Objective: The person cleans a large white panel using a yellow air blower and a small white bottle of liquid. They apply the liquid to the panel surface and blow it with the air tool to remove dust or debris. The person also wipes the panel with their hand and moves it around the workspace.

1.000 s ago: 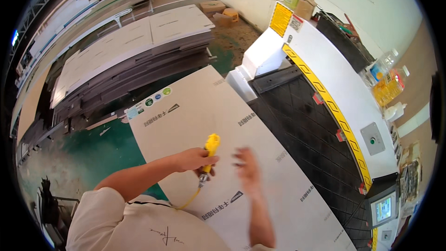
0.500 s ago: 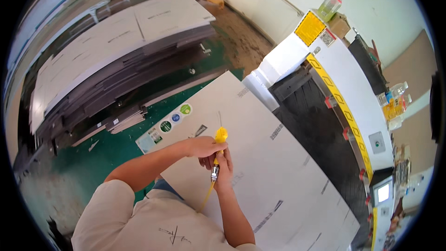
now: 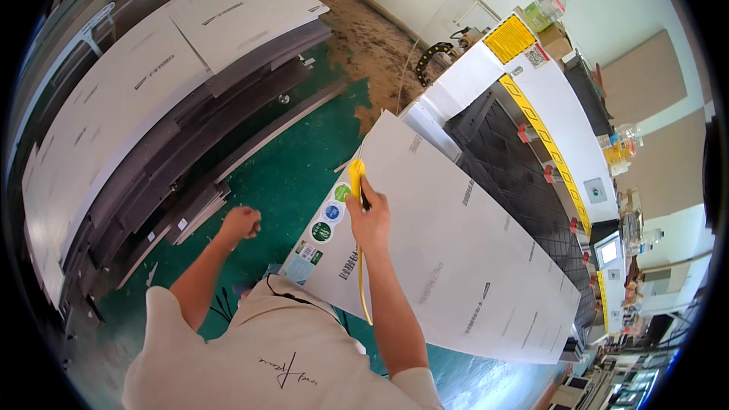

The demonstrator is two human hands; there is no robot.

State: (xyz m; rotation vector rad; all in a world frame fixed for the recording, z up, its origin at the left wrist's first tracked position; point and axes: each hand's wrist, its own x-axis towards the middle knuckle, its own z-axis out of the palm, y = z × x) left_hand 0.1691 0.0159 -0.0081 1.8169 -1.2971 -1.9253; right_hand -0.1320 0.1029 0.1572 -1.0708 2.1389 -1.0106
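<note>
My right hand (image 3: 370, 220) grips a yellow air blow gun (image 3: 355, 175) over the left part of a large pale sheet panel (image 3: 433, 258). A yellow hose (image 3: 364, 288) hangs from the gun along my forearm. My left hand (image 3: 241, 223) is off to the left above the green floor, its fingers curled in with nothing visible in them. Near the panel's left edge, round green and blue stickers (image 3: 332, 212) and a light-blue label (image 3: 301, 262) lie just below the gun.
A tall stack of pale-topped boards (image 3: 152, 68) fills the left, with loose strips (image 3: 201, 216) on the green floor (image 3: 281, 152) beside it. On the right stands a white machine (image 3: 562, 114) with a black slatted bed (image 3: 509, 152) and red-topped parts. Bottles (image 3: 545, 11) stand on it.
My left hand has let go of the blow gun and swung left. My right hand has carried the gun up toward the panel's far-left edge. The view has shifted.
</note>
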